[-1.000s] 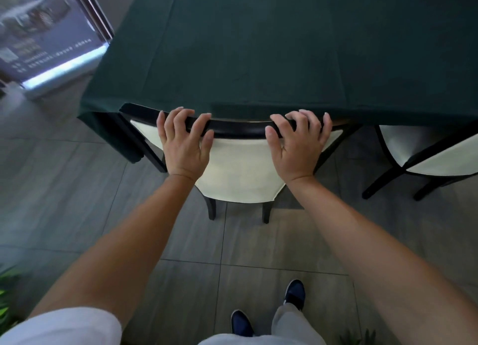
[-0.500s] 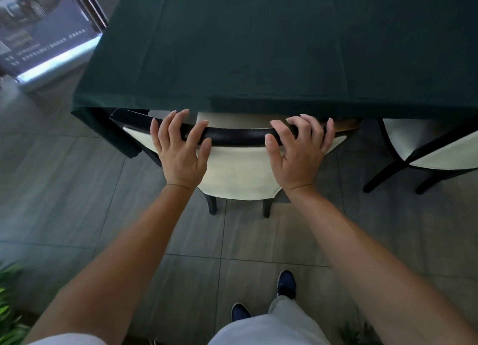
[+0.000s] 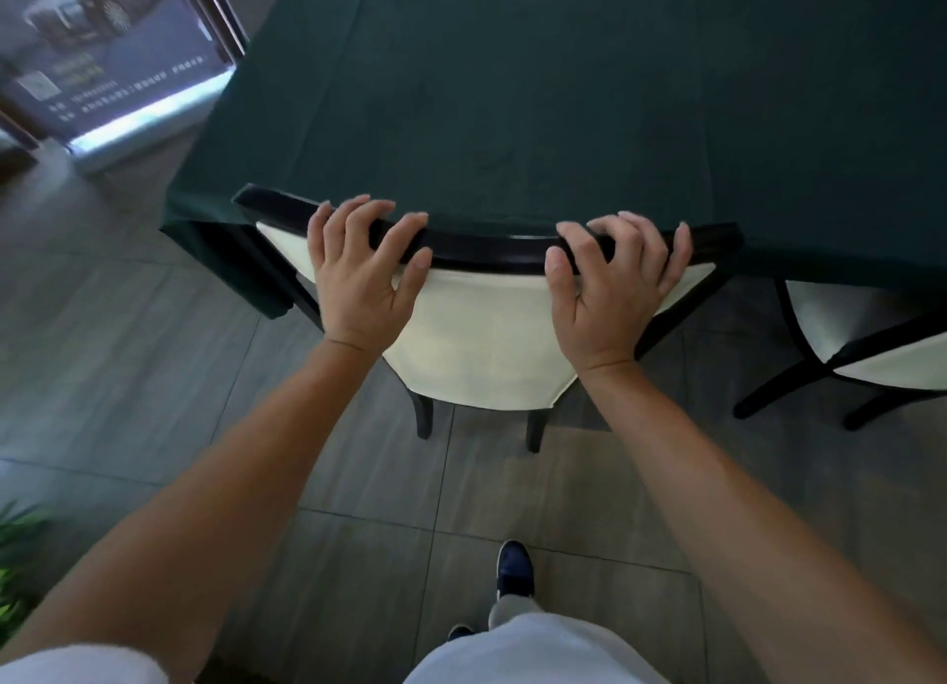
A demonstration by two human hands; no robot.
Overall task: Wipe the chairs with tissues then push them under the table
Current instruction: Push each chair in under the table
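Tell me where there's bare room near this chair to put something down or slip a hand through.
The green tablecloth beyond the chair's top rail is bare throughout. On the rail, only the stretch between the left hand and right hand is free. The floor gap toward the second chair is narrow, crowded by legs.

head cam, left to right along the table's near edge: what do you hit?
Lit poster stand → hanging corner of the green tablecloth → left hand gripping the chair's black top rail → right hand on the same rail → second chair at the frame edge.
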